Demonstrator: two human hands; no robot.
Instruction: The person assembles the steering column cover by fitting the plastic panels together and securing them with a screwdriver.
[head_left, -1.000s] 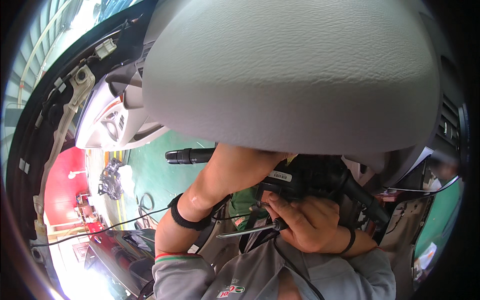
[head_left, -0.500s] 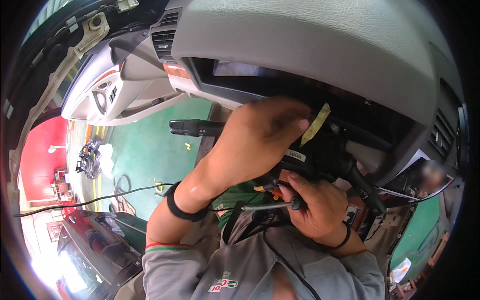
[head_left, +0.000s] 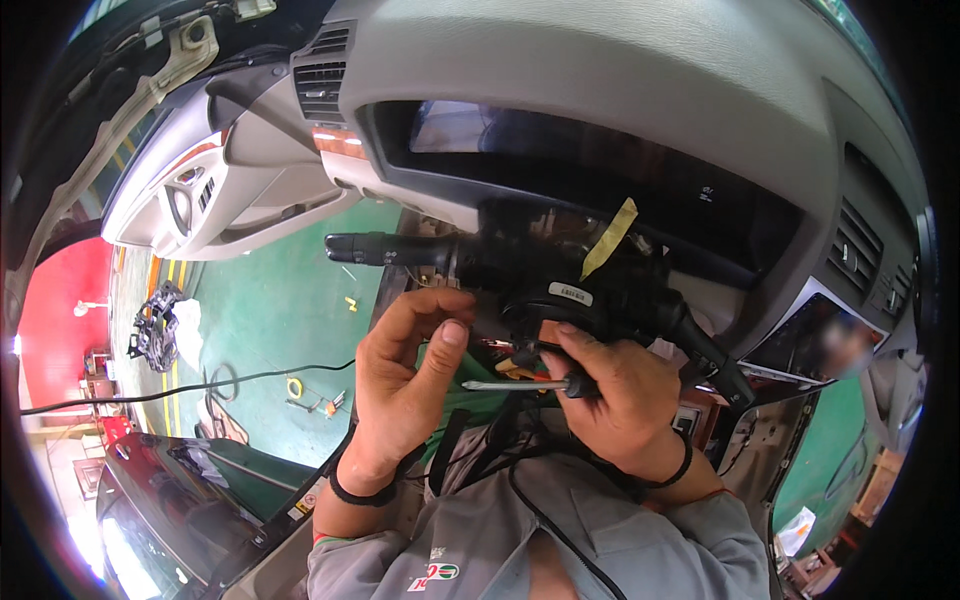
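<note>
My right hand [head_left: 628, 400] grips a screwdriver [head_left: 515, 384] by its dark handle, the metal shaft pointing left. Its thumb and fingers lie at the lower edge of the black steering column unit [head_left: 525, 315], by a small brown patch; whether they press on it I cannot tell. To the left, my left hand [head_left: 400, 385] is raised with loosely bent fingers, the thumb apart from them and nothing between. Just above it, a black stalk [head_left: 375, 250] sticks out leftward from the column. Another stalk [head_left: 712, 365] slants down on the right. A yellow tape strip [head_left: 610, 238] stands up from the column.
Behind the column is the dark instrument display [head_left: 600, 165] under a beige dashboard [head_left: 600, 60]. An open car door [head_left: 235, 190] stands to the left. A black cable [head_left: 200, 388] runs across the left side. Printed sheets [head_left: 815, 330] rest at the right.
My left hand has drawn back from the column near the yellow tape, down and to the left. My right hand stays by the column with the screwdriver. The view has shifted slightly.
</note>
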